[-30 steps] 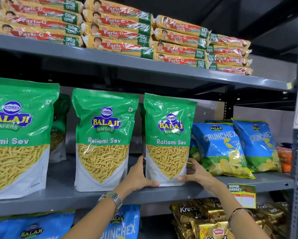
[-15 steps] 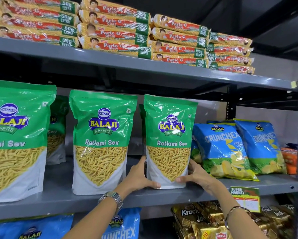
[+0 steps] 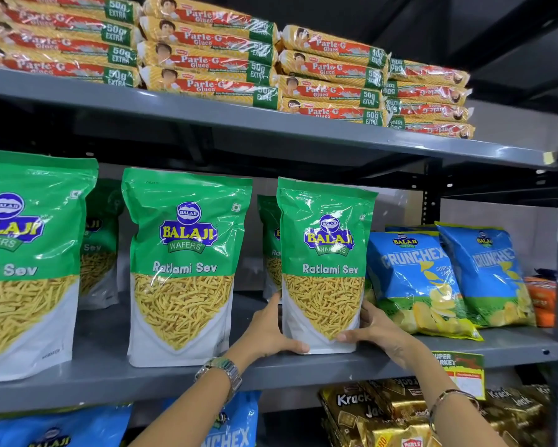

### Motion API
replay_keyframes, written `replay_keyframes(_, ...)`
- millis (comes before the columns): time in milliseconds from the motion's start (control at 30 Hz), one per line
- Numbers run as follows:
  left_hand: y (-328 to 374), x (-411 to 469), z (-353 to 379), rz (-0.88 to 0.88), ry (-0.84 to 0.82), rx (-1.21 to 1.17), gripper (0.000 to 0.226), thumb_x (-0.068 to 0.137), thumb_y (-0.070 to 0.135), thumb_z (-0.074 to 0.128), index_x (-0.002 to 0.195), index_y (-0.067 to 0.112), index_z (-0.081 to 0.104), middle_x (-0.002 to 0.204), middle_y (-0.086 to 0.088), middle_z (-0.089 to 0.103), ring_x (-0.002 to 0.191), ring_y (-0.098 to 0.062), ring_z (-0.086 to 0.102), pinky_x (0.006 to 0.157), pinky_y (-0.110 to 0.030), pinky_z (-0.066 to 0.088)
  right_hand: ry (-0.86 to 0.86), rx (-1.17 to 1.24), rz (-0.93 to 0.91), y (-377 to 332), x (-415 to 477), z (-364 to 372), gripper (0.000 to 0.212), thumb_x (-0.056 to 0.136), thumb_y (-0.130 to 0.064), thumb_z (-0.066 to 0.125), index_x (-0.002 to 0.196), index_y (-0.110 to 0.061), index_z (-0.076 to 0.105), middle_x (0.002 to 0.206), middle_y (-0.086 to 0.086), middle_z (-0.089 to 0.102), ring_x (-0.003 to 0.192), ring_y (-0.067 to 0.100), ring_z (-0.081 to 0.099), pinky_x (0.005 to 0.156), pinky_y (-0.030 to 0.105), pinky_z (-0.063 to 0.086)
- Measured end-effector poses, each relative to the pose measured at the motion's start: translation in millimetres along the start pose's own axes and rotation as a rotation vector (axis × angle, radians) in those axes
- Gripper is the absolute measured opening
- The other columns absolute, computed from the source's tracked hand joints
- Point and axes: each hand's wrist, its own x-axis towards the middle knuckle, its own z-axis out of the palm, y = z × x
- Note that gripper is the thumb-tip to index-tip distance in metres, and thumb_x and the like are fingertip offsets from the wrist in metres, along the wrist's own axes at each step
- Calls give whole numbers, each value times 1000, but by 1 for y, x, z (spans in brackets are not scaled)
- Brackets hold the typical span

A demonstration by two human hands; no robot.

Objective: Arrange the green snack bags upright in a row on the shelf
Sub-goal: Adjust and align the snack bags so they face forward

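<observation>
Three green Balaji Ratlami Sev bags stand upright along the front of the grey middle shelf (image 3: 174,379): a left bag (image 3: 26,259), a middle bag (image 3: 182,266) and a right bag (image 3: 324,262). My left hand (image 3: 268,330) grips the right bag's lower left edge. My right hand (image 3: 377,330) clasps its lower right corner, thumb across the front. Two more green bags (image 3: 100,240) (image 3: 269,243) stand behind, mostly hidden.
Blue Crunchex chip bags (image 3: 413,279) lean just right of the held bag, with an orange pack (image 3: 540,301) beyond. Parle-G biscuit packs (image 3: 206,56) are stacked on the shelf above. Below are blue bags (image 3: 235,424), gold Krack Jack packs (image 3: 368,411) and a price tag (image 3: 461,372).
Both hands stay on the right green bag. The bag has shifted slightly and stands a little straighter; the camera view has drifted a bit.
</observation>
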Motion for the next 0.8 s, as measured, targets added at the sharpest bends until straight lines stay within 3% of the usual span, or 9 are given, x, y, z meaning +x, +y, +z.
replay_keyframes(133, -1, -1, 1, 5, -5, -10, 117, 55, 40, 85, 144, 23, 10, 148, -8, 35, 136, -28, 31, 108, -45, 33, -1, 6, -8, -1, -3, 3, 97, 24, -31, 95, 110, -30, 51, 122, 2, 64, 114, 18, 58, 90, 24, 46)
replay_keyframes(233, 5, -11, -1, 79, 5, 17, 114, 61, 39, 81, 145, 25, 5, 148, -6, 35, 136, -27, 33, 108, -41, 35, 11, -45, -15, -7, -14, 6, 117, 22, -43, 93, 126, -25, 43, 133, 6, 56, 119, 20, 54, 102, 34, 42)
replay_keyframes(333, 17, -41, -22, 188, 210, -95, 109, 58, 44, 80, 143, 30, 14, 141, 2, 42, 129, -17, 42, 104, -41, 41, 294, -58, -99, -25, -32, 17, 137, 27, -61, 83, 143, -19, 24, 140, 7, 44, 123, 21, 46, 107, 39, 34)
replay_keyframes(400, 19, -69, -47, 275, 488, -253, 86, 55, 43, 77, 130, 36, 36, 125, 14, 54, 115, -5, 52, 99, -29, 45, 647, 4, -328, -38, -47, 39, 106, 43, -60, 73, 135, -24, 35, 131, 3, 48, 117, 18, 46, 104, 40, 37)
replay_keyframes(467, 8, -99, -76, 346, 802, -326, 62, 57, 41, 79, 110, 47, 47, 110, 27, 59, 108, 4, 53, 95, -14, 41, 832, 145, -638, -53, -61, 78, 58, 63, -52, 67, 115, -36, 47, 114, 1, 56, 108, 20, 53, 98, 43, 43)
replay_keyframes(533, -10, -121, -99, 319, 963, -337, 53, 61, 41, 80, 103, 50, 49, 111, 27, 57, 110, 3, 52, 96, -13, 38, 725, 140, -754, -65, -62, 121, 40, 69, -45, 65, 106, -39, 50, 101, 1, 60, 96, 14, 59, 87, 34, 47)
replay_keyframes(633, -51, -128, -118, 163, 849, -298, 63, 62, 52, 75, 116, 42, 43, 128, 7, 50, 122, -12, 45, 104, -30, 34, 336, -203, -575, -71, -46, 177, 70, 65, -50, 72, 125, -37, 39, 121, -7, 53, 107, -4, 52, 88, 13, 41)
replay_keyframes(700, -76, -127, -127, 14, 670, -313, 103, 47, 71, 71, 133, 28, 34, 143, 0, 39, 131, -17, 38, 109, -37, 32, 158, -210, -330, -68, -31, 204, 104, 62, -51, 77, 144, -27, 18, 149, -3, 30, 133, 9, 36, 104, 25, 35)
replay_keyframes(800, -91, -121, -143, -131, 451, -291, 138, 29, 78, 70, 143, 21, 17, 152, -4, 27, 137, -20, 30, 113, -43, 28, 39, -129, -138, -66, -14, 221, 122, 60, -46, 80, 149, -23, -1, 159, -3, 6, 144, 19, 17, 112, 38, 25)
